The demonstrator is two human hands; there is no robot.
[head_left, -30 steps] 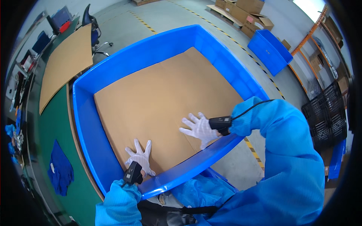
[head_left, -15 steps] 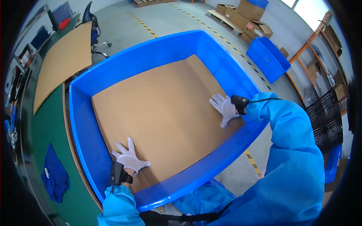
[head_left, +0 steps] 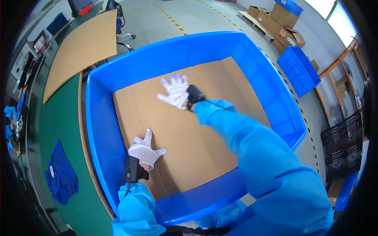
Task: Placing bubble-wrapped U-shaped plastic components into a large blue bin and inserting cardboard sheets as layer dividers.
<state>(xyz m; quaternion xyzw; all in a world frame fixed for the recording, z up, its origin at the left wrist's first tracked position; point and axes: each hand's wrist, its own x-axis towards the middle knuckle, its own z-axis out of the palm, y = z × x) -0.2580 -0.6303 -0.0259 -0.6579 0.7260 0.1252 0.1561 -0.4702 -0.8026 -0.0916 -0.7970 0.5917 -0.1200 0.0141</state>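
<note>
The right hand point(head_left: 174, 92), upper centre, has its grip spread wide and empty over a cardboard sheet point(head_left: 189, 135); the left hand point(head_left: 144, 152), lower left of centre, also holds nothing visible, thumb and one finger apart. Flat palms probably spread pressure across the matt, creased board. Smooth walls of a blue plastic bin point(head_left: 103, 133) enclose it mid-frame, beside a green worktop point(head_left: 55, 122) at left.

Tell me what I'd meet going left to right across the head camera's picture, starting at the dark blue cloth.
Dark blue cloth on the green tabletop, white-gloved left hand, white-gloved right hand, smaller blue bin, black crates.
</note>
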